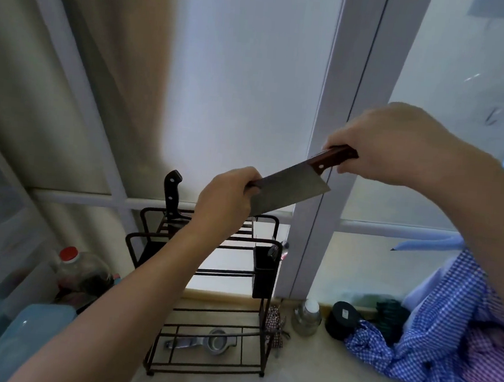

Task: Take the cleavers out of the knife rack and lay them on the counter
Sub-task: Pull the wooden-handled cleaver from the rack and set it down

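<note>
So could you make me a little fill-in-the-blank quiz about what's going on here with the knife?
1. The right hand grips the cleaver by its ____ handle.
2. The left hand pinches the far end of the ____.
3. A knife with a ____ handle stands in the rack.
4. The bottle left of the rack has a ____ cap.

Missing words: wooden; blade; black; red
</note>
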